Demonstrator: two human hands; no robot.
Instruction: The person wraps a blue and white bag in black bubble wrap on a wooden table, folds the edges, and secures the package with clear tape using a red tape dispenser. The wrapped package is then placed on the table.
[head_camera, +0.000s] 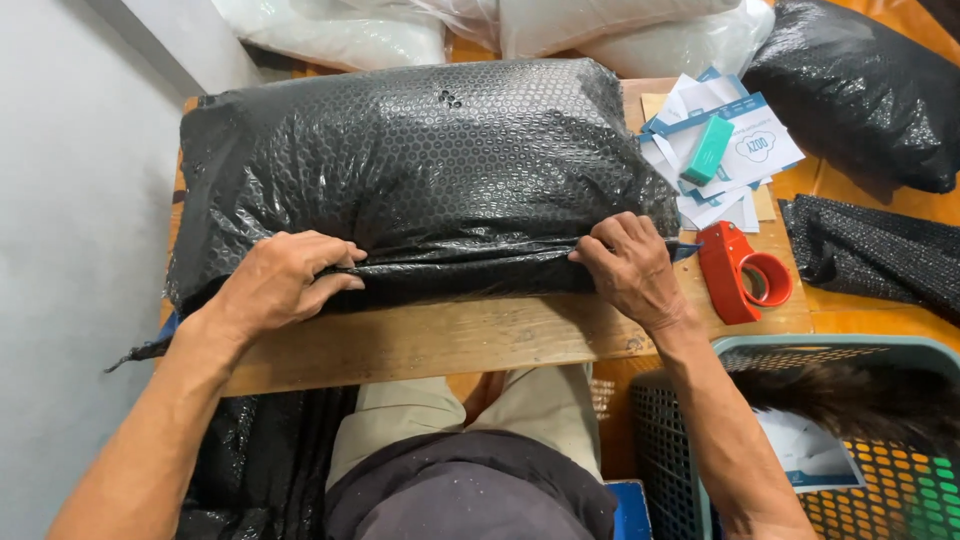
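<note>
- Bottom centre — person's lap in beige trousers, dark cloth; green mesh basket (700, 352) at lower right, papers inside.
- Wooden board (440, 340), bare grain, spans the mid frame.
- Left hand (275, 282) curled, fingers pinching the lower fold of the black bubble-wrap bundle (420, 170) at centre-left.
- Right hand (632, 268) curled too, gripping the same fold at centre-right.
- Bundle looks fully wrapped — plump, pillow-shaped, glossy dimpled film; seam held shut, no tape seen on it yet, so sealing seems left.
- Red tape dispenser (735, 270) right of the right hand, hard plastic, untouched.
- Paper slips (745, 135) and a teal block (709, 150), upper right.
- Black wrapped bundle top right; white bags top edge.
</note>
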